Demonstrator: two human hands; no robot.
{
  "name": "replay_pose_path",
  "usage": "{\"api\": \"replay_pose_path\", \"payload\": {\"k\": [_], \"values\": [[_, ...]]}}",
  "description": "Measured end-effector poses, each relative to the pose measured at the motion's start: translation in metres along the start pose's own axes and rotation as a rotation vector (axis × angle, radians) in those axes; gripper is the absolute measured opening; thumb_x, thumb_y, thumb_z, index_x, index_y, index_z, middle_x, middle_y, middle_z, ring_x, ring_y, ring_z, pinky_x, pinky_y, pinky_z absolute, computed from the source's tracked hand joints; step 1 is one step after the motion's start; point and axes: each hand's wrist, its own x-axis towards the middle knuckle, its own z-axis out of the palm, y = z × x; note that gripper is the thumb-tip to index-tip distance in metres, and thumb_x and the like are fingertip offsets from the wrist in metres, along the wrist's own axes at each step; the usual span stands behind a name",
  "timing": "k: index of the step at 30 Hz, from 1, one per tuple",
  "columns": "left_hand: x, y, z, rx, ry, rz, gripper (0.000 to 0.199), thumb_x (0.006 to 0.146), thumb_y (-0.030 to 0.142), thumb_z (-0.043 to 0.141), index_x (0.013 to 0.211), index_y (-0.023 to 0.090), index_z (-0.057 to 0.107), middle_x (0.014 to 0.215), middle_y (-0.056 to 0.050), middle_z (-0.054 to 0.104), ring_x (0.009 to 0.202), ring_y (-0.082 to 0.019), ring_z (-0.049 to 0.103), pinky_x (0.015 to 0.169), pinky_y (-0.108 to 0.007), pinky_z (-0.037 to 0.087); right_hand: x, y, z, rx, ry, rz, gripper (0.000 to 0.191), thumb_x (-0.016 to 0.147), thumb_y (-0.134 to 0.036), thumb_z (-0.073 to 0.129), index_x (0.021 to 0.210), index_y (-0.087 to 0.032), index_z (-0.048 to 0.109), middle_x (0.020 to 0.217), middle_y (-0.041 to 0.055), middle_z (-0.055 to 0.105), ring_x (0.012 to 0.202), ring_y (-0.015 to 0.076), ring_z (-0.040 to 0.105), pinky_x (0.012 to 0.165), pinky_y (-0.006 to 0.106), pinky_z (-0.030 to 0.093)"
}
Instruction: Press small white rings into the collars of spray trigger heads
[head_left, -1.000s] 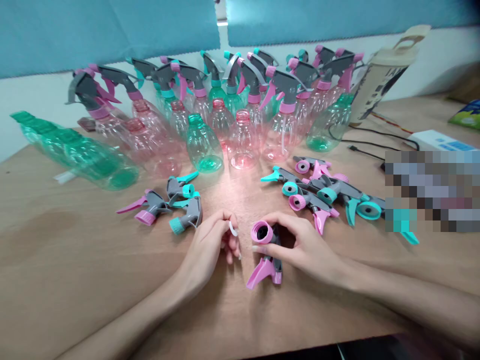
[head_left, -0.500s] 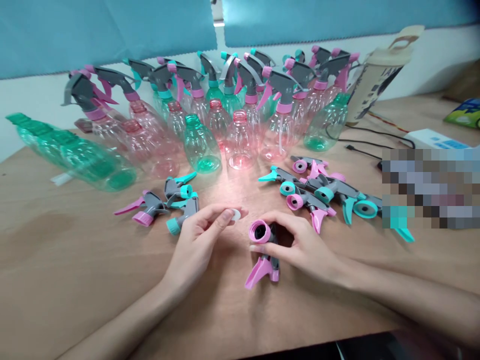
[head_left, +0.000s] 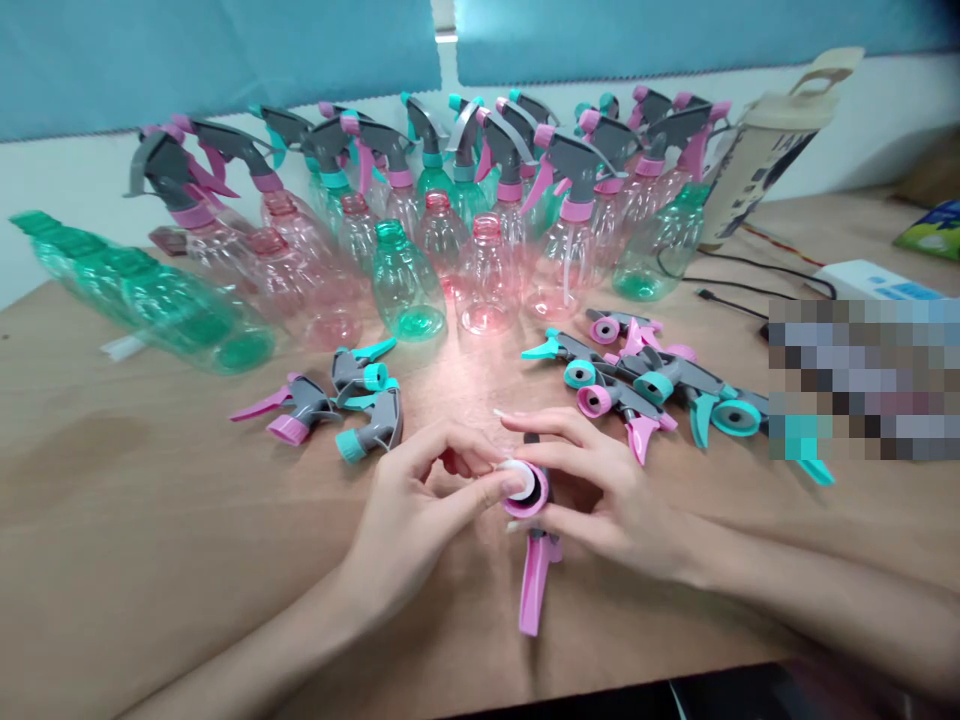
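Note:
Between thumb and fingertips, my left hand [head_left: 442, 490] pinches a small white round disc [head_left: 517, 481], held at the mouth of a pink collar. That collar belongs to a grey and pink trigger sprayer head [head_left: 534, 580], its open end turned up and its pink trigger pointing toward me. Around the collar my right hand [head_left: 600, 490] closes with thumb and fingers, gripping the sprayer head. The disc covers part of the dark opening. Left of my hands lie several loose sprayer heads [head_left: 300, 405], pink and turquoise; a larger pile of sprayer heads [head_left: 637, 385] lies to the right.
Several clear bottles, such as a green bottle [head_left: 407, 290] and a pink bottle [head_left: 486, 280], stand behind, many capped with sprayers. Green bottles [head_left: 172, 310] lie at the left. A tall tumbler [head_left: 765, 160], a black cable [head_left: 739, 300] and a white box [head_left: 874, 280] are at the right.
My left hand has moved right and brought the white disc onto the pink collar's mouth. The sprayer head has turned, its trigger now pointing more straight toward me.

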Motion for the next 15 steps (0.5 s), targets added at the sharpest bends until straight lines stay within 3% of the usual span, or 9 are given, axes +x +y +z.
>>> {"api": "replay_pose_path", "payload": {"k": [8,15], "values": [[-0.0033,-0.0061,0.0054,-0.023,-0.026,0.124,0.015,0.075,0.018,0.072,0.081,0.02,0.059,0.078,0.003,0.059,0.073,-0.012,0.057,0.063,-0.022,0.047,-0.0006,0.002,0.0042,0.048,0.053,-0.147,0.04,0.081,-0.017,0.065,0.12,-0.015,0.056,0.122,0.0121,0.06,0.125,0.0215,0.048,0.102,0.038,0.045],[-0.0042,-0.0044,-0.0008,0.349,0.008,0.7,0.015,0.076,0.011,0.067,0.089,0.018,0.061,0.082,-0.003,0.06,0.077,-0.014,0.058,0.067,-0.026,0.05,-0.0017,0.0024,0.0043,0.077,0.075,-0.173,0.043,0.079,-0.019,0.067,0.121,-0.017,0.055,0.126,0.0125,0.058,0.123,0.0231,0.051,0.103,0.042,0.045]]}}
